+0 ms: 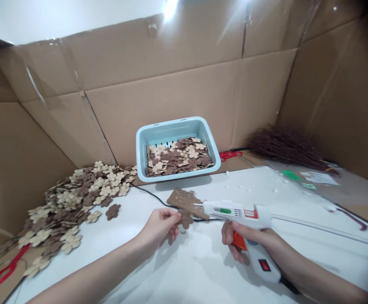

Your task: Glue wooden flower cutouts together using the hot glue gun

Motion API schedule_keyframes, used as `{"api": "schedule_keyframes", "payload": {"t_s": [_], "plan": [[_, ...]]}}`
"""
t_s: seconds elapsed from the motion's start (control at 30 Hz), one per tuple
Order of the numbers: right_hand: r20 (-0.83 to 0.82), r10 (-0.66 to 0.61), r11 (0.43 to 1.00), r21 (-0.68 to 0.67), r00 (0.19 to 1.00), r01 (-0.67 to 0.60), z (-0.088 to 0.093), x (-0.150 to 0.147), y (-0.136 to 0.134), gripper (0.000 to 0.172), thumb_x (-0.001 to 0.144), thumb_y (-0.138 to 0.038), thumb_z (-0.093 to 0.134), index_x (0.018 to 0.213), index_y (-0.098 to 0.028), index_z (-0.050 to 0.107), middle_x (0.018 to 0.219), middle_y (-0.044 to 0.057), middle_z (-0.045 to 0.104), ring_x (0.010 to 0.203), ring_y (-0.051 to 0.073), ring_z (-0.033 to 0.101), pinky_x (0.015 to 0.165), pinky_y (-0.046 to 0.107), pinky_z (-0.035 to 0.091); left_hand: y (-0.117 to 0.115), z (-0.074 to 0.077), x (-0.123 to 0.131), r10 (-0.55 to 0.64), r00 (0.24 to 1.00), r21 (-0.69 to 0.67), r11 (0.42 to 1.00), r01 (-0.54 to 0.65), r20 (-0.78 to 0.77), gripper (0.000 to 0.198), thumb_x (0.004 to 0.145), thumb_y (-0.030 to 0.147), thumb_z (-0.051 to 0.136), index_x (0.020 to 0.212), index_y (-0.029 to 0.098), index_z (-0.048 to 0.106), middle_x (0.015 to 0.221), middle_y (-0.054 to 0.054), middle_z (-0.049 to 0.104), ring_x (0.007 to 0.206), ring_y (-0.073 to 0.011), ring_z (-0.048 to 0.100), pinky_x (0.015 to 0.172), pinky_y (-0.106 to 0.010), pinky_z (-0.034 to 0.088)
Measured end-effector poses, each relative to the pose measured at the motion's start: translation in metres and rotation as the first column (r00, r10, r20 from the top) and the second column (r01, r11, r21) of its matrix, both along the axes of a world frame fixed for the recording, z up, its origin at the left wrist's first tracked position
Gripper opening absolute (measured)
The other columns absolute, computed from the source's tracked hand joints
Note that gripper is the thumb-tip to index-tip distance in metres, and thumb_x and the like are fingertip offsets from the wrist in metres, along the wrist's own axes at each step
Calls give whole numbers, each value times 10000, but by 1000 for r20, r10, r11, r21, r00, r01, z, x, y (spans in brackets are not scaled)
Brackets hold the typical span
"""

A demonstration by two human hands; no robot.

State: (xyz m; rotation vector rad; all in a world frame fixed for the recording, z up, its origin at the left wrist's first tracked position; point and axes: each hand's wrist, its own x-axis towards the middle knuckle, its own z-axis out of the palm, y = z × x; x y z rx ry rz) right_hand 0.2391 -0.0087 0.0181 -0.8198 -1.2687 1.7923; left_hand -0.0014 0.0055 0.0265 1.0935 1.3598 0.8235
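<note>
Between the thumb and fingers of my left hand (162,226) is a brown flower cutout (186,219), held over the white tabletop. My right hand (250,238) is wrapped round a white hot glue gun (234,211) with an orange trigger and a red switch. Its metal nozzle points left, just above and right of the flower cutout. A long clear glue stick (323,230) sticks out of the gun's rear. Under the nozzle lies a torn piece of cardboard (184,200), partly covered by the flower and the gun.
A light blue basin (178,179) with brown and cream flower cutouts stands at the back. More cutouts (76,198) are heaped at left, near red scissors (9,270). Other red scissors (231,155) and dark twigs (291,145) lie back right. Cardboard walls (171,84) surround the table.
</note>
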Motion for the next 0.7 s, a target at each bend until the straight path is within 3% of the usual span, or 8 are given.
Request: {"api": "schedule_keyframes", "payload": {"t_s": [0.13, 0.2, 0.23, 0.3, 0.37, 0.4, 0.57, 0.7], "plan": [[-156, 62, 998, 13, 986, -60, -2, 0, 4, 376, 785, -471, 653, 654, -123, 707, 608, 51, 636, 478, 135, 605, 449, 224, 430, -4, -3, -14, -91, 956, 12, 995, 98, -278, 273, 757, 408, 595, 790, 137, 609, 432, 48, 510, 331, -81, 412, 358, -190, 285], [-227, 59, 998, 20, 972, -56, -1, -1, 4, 359, 805, -445, 637, 664, -125, 716, 668, 52, 642, 494, 129, 614, 451, 216, 423, 0, 3, -22, -69, 890, 157, 976, 154, -450, 280, 804, 394, 540, 883, 139, 625, 534, 22, 571, 379, -99, 471, 393, -208, 345], [-259, 60, 998, 20, 964, -57, 0, -1, 4, 355, 813, -436, 628, 667, -126, 719, 693, 53, 644, 496, 125, 615, 454, 214, 417, 5, 9, -26, -16, 837, 280, 939, 201, -547, 272, 827, 374, 515, 913, 143, 630, 607, 3, 603, 436, -114, 518, 439, -224, 390], [-310, 60, 998, 9, 949, -60, 2, -1, 3, 352, 825, -419, 612, 666, -124, 720, 719, 52, 647, 491, 117, 611, 466, 215, 406, 23, 26, -33, 182, 690, 532, 778, 334, -700, 236, 865, 310, 475, 935, 151, 635, 757, -36, 646, 598, -147, 596, 576, -254, 458], [-335, 43, 999, -16, 941, -52, 4, -1, 2, 345, 837, -400, 597, 666, -125, 715, 725, 49, 647, 496, 114, 606, 480, 217, 398, 52, 45, -39, 370, 550, 642, 612, 461, -748, 223, 893, 238, 434, 943, 153, 635, 866, -67, 659, 764, -177, 621, 712, -279, 474], [-339, 32, 999, -28, 940, -44, 5, -1, 2, 344, 841, -395, 590, 666, -125, 712, 725, 47, 645, 500, 116, 605, 484, 219, 397, 68, 53, -42, 406, 522, 652, 590, 477, -750, 232, 904, 205, 414, 966, 155, 631, 941, -83, 657, 851, -190, 618, 774, -292, 469], [-324, -4, 998, -58, 946, -16, 6, 2, 2, 359, 857, -397, 558, 671, -128, 704, 730, 40, 632, 512, 119, 586, 489, 226, 392, 150, 66, -55, 370, 428, 556, 667, 496, -825, 180, 862, 148, 538, 1016, 130, 631, 1030, -130, 642, 975, -234, 601, 843, -345, 471], [-293, -38, 997, -69, 955, 18, 8, 3, 2, 369, 858, -409, 544, 673, -134, 703, 722, 34, 625, 500, 107, 551, 519, 239, 372, 178, 62, -64, 293, 398, 473, 728, 497, -869, 237, 895, 298, 562, 1061, 132, 594, 1035, -70, 626, 880, -178, 621, 774, -369, 526]]}}
